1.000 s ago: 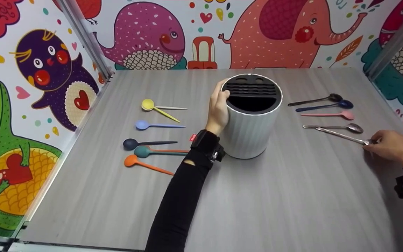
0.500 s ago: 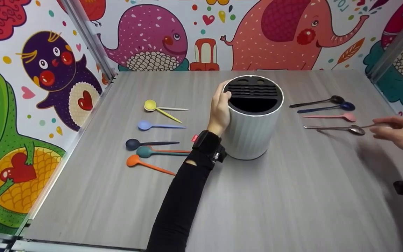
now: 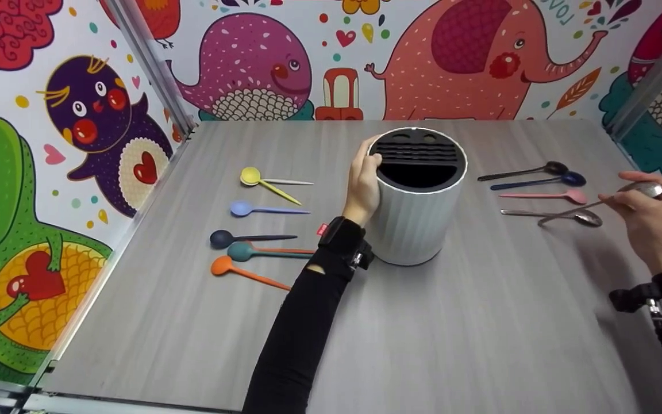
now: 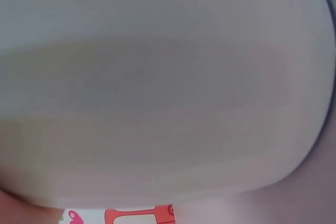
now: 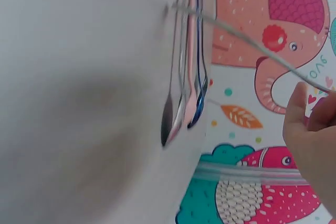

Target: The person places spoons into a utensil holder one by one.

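My left hand (image 3: pixel 361 187) grips the upper left side of a white ribbed utensil holder (image 3: pixel 420 224), thumb at its rim. The holder stands upright and has a black slotted lid (image 3: pixel 417 148) with a wide half-round opening. Its pale wall (image 4: pixel 157 77) fills most of the left wrist view. Off to the right, my right hand (image 3: pixel 661 227) pinches a silver spoon (image 3: pixel 572 211) raised above the table, its bowl up by the fingers and its handle slanting down leftward. In the right wrist view the handle (image 5: pixel 241 35) runs from the fingers (image 5: pixel 296 103).
Right of the holder lie a black spoon (image 3: pixel 529 171), a blue spoon (image 3: pixel 538 180), a pink spoon (image 3: pixel 572 196) and another silver spoon (image 3: pixel 587 218). On the left are several colored spoons, including yellow (image 3: pixel 250 175), teal (image 3: pixel 242 251) and orange (image 3: pixel 222 265). Cartoon-printed walls border the table.
My right hand has picked the silver spoon up off the table, lifted it and turned it so the bowl points up. My left hand keeps its hold on the utensil holder.
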A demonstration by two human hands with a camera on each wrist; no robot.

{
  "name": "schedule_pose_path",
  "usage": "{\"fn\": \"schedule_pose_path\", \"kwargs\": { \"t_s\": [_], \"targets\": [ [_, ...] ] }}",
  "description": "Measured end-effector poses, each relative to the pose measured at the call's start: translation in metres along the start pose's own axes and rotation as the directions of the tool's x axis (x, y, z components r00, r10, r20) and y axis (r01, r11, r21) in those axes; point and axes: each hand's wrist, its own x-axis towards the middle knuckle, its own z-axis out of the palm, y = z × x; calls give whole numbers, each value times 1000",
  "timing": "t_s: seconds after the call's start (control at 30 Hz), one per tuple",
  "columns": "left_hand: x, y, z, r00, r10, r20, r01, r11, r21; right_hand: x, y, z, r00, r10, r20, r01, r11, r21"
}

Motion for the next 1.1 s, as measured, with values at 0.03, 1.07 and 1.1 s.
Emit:
{"fn": "schedule_pose_path", "kwargs": {
  "t_s": [0.03,1.07,1.1],
  "targets": [
    [0,0,0,1000,2,1,-2,1000,-3,1,1,3,1000,19,-8,-19,1000,25],
    [-2,0,2,1000,-7,-28,7,1000,-22,0,18,92,992,-6,129,-16,985,169],
    [-1,0,2,1000,-9,-27,8,1000,-22,0,16,95,991,-6,135,-16,986,165]
  ]
}}
